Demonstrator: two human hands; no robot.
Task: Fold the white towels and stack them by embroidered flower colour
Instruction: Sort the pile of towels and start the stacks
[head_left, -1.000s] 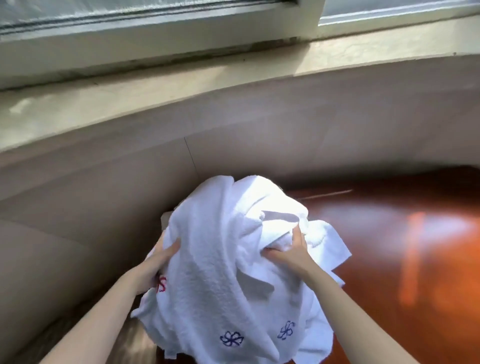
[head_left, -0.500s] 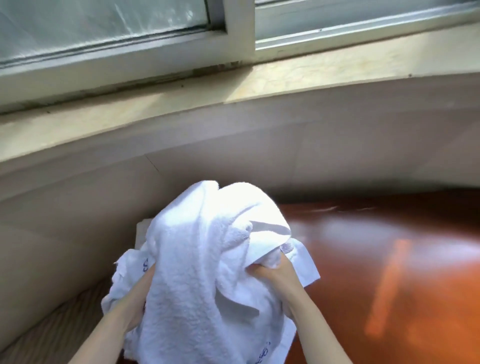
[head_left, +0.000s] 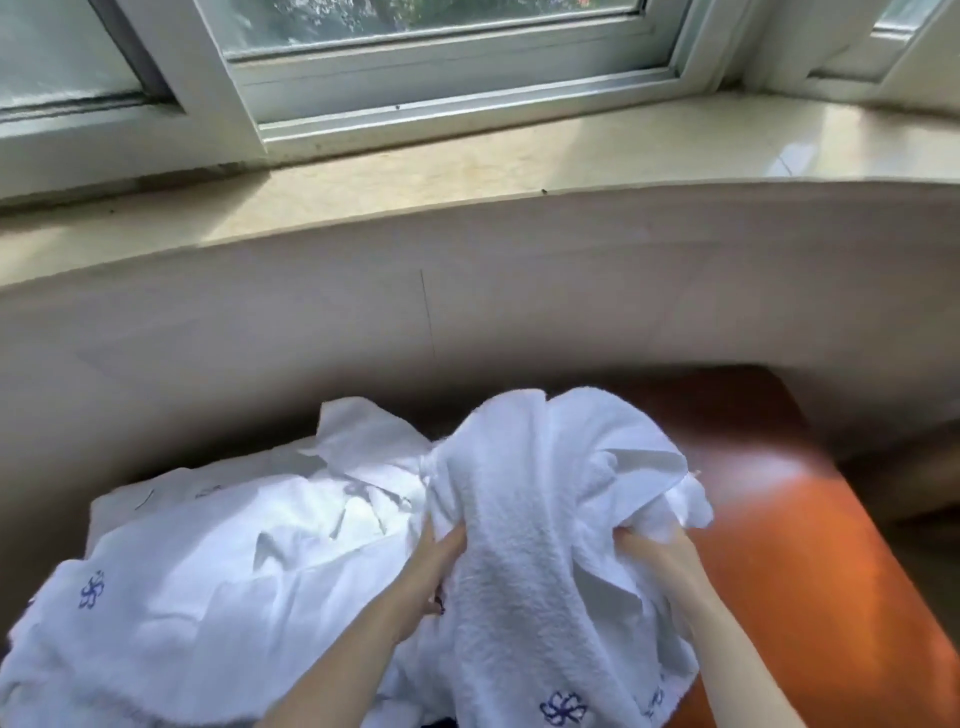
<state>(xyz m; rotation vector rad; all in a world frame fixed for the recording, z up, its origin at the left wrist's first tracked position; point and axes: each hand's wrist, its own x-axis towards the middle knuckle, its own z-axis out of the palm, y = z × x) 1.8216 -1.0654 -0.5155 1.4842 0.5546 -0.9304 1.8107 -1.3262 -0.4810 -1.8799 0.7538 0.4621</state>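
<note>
Swinging toward three o'clock, the towel bundle now hangs over the orange table, clenched by the left hand and right hand. A loose heap has come into view at nine o'clock. Nothing looks folded yet.

- One camera, worn on the person's head, looks forward and down.
- It sits close to the work: the left hand and right hand, holding a towel, fill the lower middle, and both forearms run in from the bottom edge.
- It faces a wall, with the sill above it and the window along the top edge.
- The lens is wide: the sill's front edge bows in a curve across the view.
- The table lies lower right; a heap of towels lies lower left, cut by the bottom edge.
</note>
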